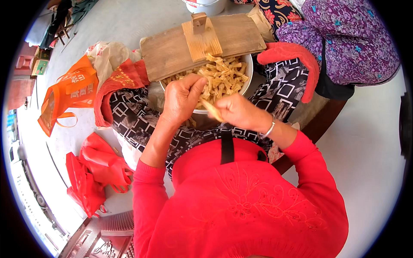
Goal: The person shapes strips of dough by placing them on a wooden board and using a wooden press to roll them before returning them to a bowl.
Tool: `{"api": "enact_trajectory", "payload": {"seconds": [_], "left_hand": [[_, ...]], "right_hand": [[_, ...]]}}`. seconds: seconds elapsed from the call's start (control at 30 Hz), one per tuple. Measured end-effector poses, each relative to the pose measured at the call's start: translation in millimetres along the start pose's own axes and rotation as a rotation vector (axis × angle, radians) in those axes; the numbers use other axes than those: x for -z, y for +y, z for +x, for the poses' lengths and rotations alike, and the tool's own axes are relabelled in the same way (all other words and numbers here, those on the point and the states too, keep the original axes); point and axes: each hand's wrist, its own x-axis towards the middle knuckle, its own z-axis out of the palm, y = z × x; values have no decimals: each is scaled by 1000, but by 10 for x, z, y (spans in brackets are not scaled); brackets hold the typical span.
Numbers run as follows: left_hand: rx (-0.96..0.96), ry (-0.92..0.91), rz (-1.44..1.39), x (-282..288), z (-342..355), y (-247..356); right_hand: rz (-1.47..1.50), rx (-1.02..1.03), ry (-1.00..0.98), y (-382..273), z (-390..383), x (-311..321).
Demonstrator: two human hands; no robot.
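Pale grey floor (pixel 129 32) around the basin (pixel 250 74), bright along the left. Orange bag (pixel 72 88) left of basin, red bags (pixel 102 161) left and nearer the wearer. Wooden board (pixel 163 49) lies across the basin's far side, lighter wooden block (pixel 202 43) on top with an upright piece. Wearer's patterned trousers (pixel 277 90) flank the basin, red cloth (pixel 303 58) over the knee to its right. Another person in purple floral clothing (pixel 344 41) sits right of and beyond the basin.

White bucket (pixel 208 6) beyond the basin is cut off at the top edge. Board hides much of the basin's far part; hands cover some of the near rim. Right fingers blurred.

Basin contents: heap of tan, twisted short pieces (pixel 226 75), ridged, some flared at the ends. One paler yellow strip (pixel 211 110) is out of the heap, over the near rim — slim, slightly blurred. Right hand (pixel 238 112) pinches it. Left hand (pixel 184 96), above the basin's near-left rim, has fingers curled in — cannot tell whether it grips anything.
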Motion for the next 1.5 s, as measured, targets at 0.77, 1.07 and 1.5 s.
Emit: {"api": "enact_trajectory", "payload": {"seconds": [0.77,1.07,1.5], "left_hand": [[-32,-43,434,-411,-154,-288],[-326,-1,304,-401,-237,-208],[157,33,-36,-494,-121,-24]], "right_hand": [[-565,91,597,367,149,8],[1131,-322,311,387,89,-163],[-328,269,648,367,150,-167]]}}
